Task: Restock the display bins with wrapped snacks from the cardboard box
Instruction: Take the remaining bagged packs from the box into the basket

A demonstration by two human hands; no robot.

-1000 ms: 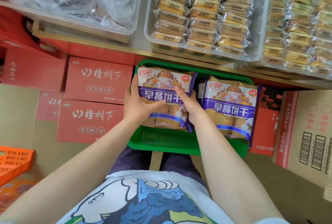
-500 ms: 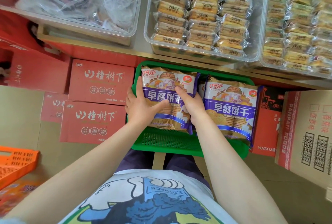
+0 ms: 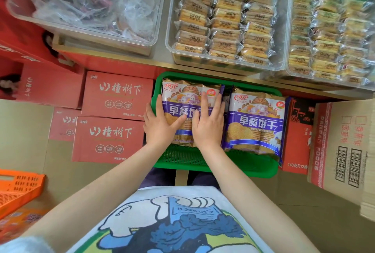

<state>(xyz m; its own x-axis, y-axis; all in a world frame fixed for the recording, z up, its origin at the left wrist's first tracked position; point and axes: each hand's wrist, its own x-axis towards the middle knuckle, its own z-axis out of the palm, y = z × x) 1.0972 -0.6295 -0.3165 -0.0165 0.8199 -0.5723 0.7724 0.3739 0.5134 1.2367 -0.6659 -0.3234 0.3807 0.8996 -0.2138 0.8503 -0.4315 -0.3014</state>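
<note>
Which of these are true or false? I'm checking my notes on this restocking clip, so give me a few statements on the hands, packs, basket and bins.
1. Both hands, left and right, lie flat on the left pack. True.
2. The green basket holds one pack. False: a right pack lies beside the left one.
3. The middle bin is empty. False: it holds rows of wrapped snacks.
4. An orange crate sits at the left. True.
5. The right hand grips the cardboard box. False: it rests on the left pack.

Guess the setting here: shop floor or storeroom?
Probably a snack shop's sales floor: clear display bins filled with wrapped biscuits, sealed red stock cartons stacked below, and a green basket holding breakfast biscuit packs being arranged.
</note>
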